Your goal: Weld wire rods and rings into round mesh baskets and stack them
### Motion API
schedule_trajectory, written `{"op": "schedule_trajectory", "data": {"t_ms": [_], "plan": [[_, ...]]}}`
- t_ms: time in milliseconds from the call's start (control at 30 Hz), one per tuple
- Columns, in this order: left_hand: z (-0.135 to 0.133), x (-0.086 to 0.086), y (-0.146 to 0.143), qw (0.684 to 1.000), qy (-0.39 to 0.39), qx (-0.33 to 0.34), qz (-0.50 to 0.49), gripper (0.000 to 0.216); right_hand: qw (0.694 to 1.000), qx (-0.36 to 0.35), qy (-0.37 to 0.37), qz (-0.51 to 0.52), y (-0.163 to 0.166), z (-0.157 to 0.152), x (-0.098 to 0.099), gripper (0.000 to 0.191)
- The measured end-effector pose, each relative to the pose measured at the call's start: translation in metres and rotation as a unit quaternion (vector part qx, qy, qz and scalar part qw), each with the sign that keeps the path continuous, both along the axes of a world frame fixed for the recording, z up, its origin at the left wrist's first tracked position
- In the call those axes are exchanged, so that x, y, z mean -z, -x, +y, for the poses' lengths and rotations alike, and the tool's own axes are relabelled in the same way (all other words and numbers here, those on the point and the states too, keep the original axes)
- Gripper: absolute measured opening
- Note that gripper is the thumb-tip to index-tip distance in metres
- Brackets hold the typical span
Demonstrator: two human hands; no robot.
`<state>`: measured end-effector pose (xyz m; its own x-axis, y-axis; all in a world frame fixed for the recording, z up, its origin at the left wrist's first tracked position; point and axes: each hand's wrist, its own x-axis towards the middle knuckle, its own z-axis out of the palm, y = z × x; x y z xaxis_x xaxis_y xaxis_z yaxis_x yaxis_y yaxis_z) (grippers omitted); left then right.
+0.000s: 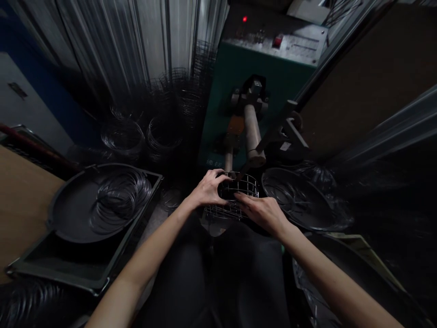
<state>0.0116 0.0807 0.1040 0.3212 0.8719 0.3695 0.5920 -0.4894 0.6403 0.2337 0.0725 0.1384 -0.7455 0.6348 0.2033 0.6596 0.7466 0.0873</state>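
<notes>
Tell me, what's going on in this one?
A person has the left hand and right hand on a round wire cage, close by the jutting arms of a green machine. The machine's red light is lit. How firmly each hand grips is hard to tell. A dark basin of wire rings sits to the left.

Corrugated metal wall rose at the far left.
A blue panel stood left, a tan board nearer, a brown panel far right.
</notes>
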Motion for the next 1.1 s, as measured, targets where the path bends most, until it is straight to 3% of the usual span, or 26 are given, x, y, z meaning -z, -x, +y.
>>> {"op": "schedule_trajectory", "data": {"t_ms": [167,467,933,1100], "plan": [[0.002,0.0,0.003,1.0,-0.012,0.012,0.003,0.067,0.997,0.029,0.036,0.059,-0.004,-0.007,0.007,0.033],[0.023,-0.008,0.007,1.0,0.016,-0.006,-0.005,0.066,0.981,0.125,-0.054,0.14,0.004,0.001,0.013,0.021],[0.06,-0.015,0.009,1.0,0.011,-0.013,0.003,0.076,0.96,0.157,0.028,0.232,0.009,0.037,0.012,0.022],[0.058,-0.015,0.011,1.0,0.015,-0.005,-0.014,0.087,0.953,0.115,0.048,0.278,-0.003,0.055,0.002,0.023]]}}
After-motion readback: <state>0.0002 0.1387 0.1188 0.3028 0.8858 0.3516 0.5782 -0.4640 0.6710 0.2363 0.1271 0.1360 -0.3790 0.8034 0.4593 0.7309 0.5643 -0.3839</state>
